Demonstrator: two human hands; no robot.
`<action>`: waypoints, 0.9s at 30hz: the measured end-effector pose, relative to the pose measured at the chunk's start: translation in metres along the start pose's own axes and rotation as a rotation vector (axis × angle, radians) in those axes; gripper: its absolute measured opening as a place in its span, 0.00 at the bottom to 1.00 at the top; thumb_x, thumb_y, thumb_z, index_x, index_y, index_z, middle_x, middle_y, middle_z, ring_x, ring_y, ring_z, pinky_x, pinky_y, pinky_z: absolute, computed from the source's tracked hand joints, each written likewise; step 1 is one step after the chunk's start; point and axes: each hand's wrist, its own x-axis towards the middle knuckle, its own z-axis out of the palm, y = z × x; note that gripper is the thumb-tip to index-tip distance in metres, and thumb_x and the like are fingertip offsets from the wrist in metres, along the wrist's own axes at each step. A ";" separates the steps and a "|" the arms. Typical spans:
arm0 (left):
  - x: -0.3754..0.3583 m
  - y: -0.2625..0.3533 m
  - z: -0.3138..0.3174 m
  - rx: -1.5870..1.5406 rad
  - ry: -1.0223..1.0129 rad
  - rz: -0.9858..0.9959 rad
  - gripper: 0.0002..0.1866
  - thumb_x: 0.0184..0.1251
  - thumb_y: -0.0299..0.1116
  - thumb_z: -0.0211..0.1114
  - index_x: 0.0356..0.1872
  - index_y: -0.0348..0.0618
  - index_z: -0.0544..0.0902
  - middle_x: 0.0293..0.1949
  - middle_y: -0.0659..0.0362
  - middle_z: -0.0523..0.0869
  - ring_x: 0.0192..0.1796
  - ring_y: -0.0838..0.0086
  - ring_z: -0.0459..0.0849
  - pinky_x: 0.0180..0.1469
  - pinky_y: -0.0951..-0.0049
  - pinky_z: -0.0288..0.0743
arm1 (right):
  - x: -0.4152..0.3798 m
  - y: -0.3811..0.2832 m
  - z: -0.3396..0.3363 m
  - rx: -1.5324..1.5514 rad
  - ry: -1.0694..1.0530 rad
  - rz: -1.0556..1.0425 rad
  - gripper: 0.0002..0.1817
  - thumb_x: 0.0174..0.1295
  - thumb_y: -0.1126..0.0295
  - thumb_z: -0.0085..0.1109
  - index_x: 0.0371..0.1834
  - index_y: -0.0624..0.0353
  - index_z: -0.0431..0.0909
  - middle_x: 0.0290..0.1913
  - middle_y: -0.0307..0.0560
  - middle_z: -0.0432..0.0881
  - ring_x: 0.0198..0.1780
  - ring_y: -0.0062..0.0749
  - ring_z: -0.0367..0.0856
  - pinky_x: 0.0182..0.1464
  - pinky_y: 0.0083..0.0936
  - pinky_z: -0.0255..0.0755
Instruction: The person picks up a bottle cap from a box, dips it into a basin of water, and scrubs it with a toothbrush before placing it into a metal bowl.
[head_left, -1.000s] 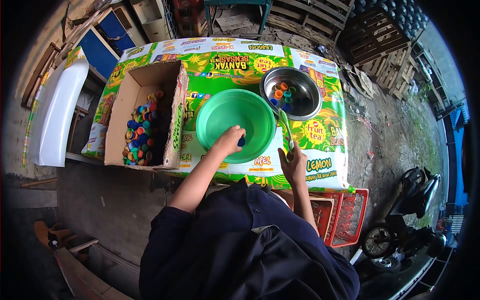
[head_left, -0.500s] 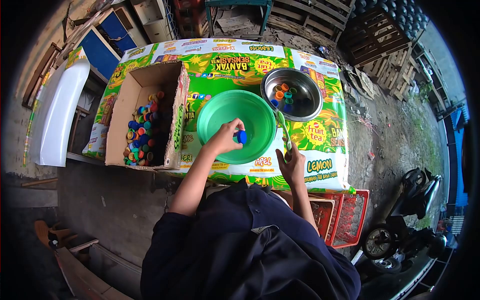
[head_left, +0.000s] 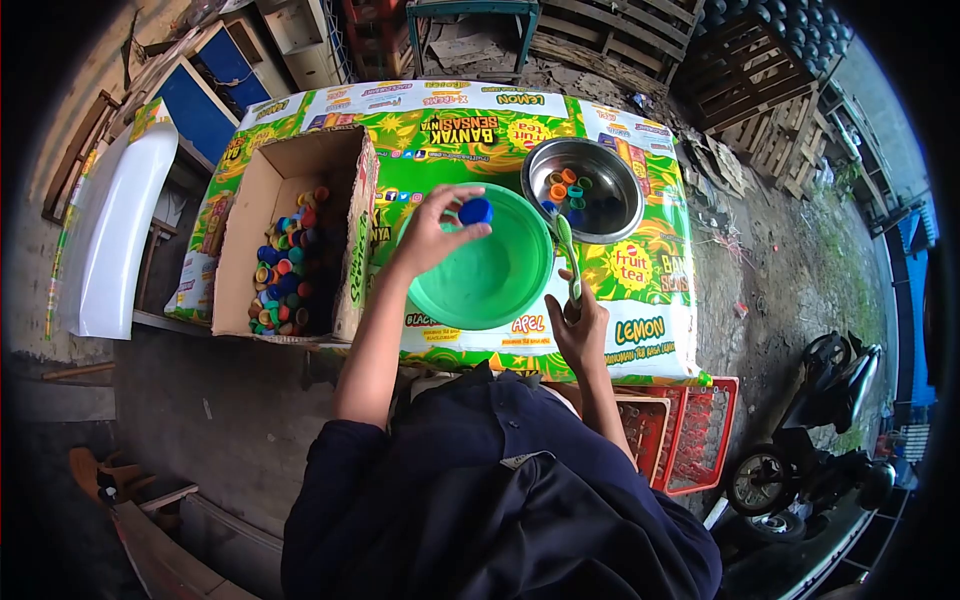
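Between the thumb and fingers of my left hand [head_left: 440,232] is a blue bottle cap [head_left: 476,211], over the far left part of a green plastic basin [head_left: 418,285]. My right hand [head_left: 580,325] grips a toothbrush [head_left: 567,245] with a green and white handle; its bristle end points up toward the metal bowl. That steel bowl [head_left: 622,205] sits right of the basin and has several orange, green and blue caps in it. On the left stands a cardboard box [head_left: 245,240] with a heap of mixed coloured bottle caps [head_left: 285,265] inside.
A printed green and white cover [head_left: 640,335] is spread over the table. Red plastic crates [head_left: 700,440] stand below its right front edge. Wooden pallets [head_left: 750,80] are stacked at the back right, and a motorbike [head_left: 800,450] is parked at the right.
My left hand has lifted the blue cap away from the middle of the basin, up and slightly left toward its far rim. My right hand with the toothbrush has barely shifted.
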 end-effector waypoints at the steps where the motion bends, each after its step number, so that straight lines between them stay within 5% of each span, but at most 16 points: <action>1: -0.009 -0.034 0.004 0.345 -0.110 0.007 0.30 0.42 0.32 0.75 0.53 0.46 0.76 0.42 0.58 0.76 0.46 0.68 0.77 0.48 0.72 0.73 | -0.002 -0.001 0.003 0.024 -0.004 0.020 0.20 0.52 0.77 0.62 0.50 0.63 0.73 0.12 0.34 0.54 0.15 0.16 0.50 0.19 0.19 0.47; 2: -0.018 -0.059 0.006 0.690 -0.217 0.015 0.33 0.42 0.30 0.74 0.55 0.45 0.74 0.43 0.57 0.76 0.47 0.66 0.77 0.50 0.70 0.73 | -0.004 -0.001 0.006 0.046 -0.008 0.038 0.20 0.52 0.78 0.62 0.50 0.63 0.73 0.13 0.32 0.53 0.16 0.14 0.50 0.20 0.17 0.46; 6: -0.017 -0.050 0.005 0.492 -0.225 -0.044 0.36 0.39 0.28 0.75 0.56 0.42 0.72 0.44 0.53 0.77 0.47 0.62 0.78 0.51 0.66 0.73 | -0.007 -0.010 0.010 0.030 -0.049 0.041 0.19 0.52 0.78 0.62 0.49 0.63 0.73 0.12 0.33 0.55 0.15 0.14 0.51 0.19 0.18 0.46; 10: 0.008 0.024 -0.014 0.366 -0.064 0.014 0.37 0.38 0.28 0.75 0.57 0.42 0.71 0.43 0.54 0.79 0.47 0.61 0.78 0.51 0.66 0.73 | -0.005 -0.012 0.009 0.037 -0.053 0.033 0.19 0.52 0.78 0.62 0.49 0.63 0.74 0.12 0.33 0.54 0.16 0.14 0.50 0.19 0.18 0.46; 13: 0.010 0.015 -0.013 -0.015 0.021 0.082 0.39 0.37 0.27 0.76 0.58 0.43 0.70 0.43 0.55 0.79 0.47 0.63 0.79 0.52 0.65 0.74 | -0.004 -0.009 0.007 0.014 -0.057 0.024 0.21 0.52 0.78 0.62 0.52 0.62 0.72 0.12 0.33 0.55 0.15 0.13 0.50 0.19 0.18 0.46; 16: -0.011 -0.036 -0.002 0.572 -0.088 0.103 0.42 0.37 0.25 0.76 0.60 0.43 0.67 0.43 0.56 0.79 0.47 0.65 0.80 0.53 0.65 0.74 | -0.006 -0.012 0.008 0.015 -0.070 0.130 0.21 0.58 0.74 0.57 0.56 0.62 0.68 0.13 0.36 0.59 0.17 0.16 0.54 0.20 0.21 0.50; 19: -0.029 -0.042 0.015 0.225 -0.042 -0.026 0.40 0.39 0.21 0.74 0.58 0.40 0.64 0.40 0.54 0.77 0.50 0.65 0.80 0.57 0.68 0.74 | -0.005 -0.004 0.007 -0.045 -0.141 0.132 0.19 0.68 0.63 0.41 0.57 0.62 0.65 0.17 0.56 0.72 0.21 0.46 0.73 0.27 0.38 0.62; 23: -0.044 -0.031 0.024 0.099 0.013 -0.035 0.38 0.39 0.19 0.73 0.55 0.39 0.62 0.38 0.55 0.73 0.52 0.64 0.80 0.56 0.68 0.75 | -0.005 -0.006 0.009 -0.088 -0.235 0.202 0.16 0.68 0.65 0.40 0.53 0.62 0.67 0.18 0.59 0.73 0.22 0.54 0.74 0.26 0.42 0.63; 27: -0.048 -0.029 0.028 0.030 0.078 0.019 0.40 0.39 0.19 0.74 0.55 0.37 0.61 0.41 0.55 0.72 0.52 0.63 0.80 0.55 0.68 0.76 | -0.015 -0.005 0.023 -0.136 -0.342 0.054 0.11 0.67 0.64 0.42 0.46 0.57 0.67 0.19 0.61 0.74 0.23 0.60 0.75 0.25 0.49 0.64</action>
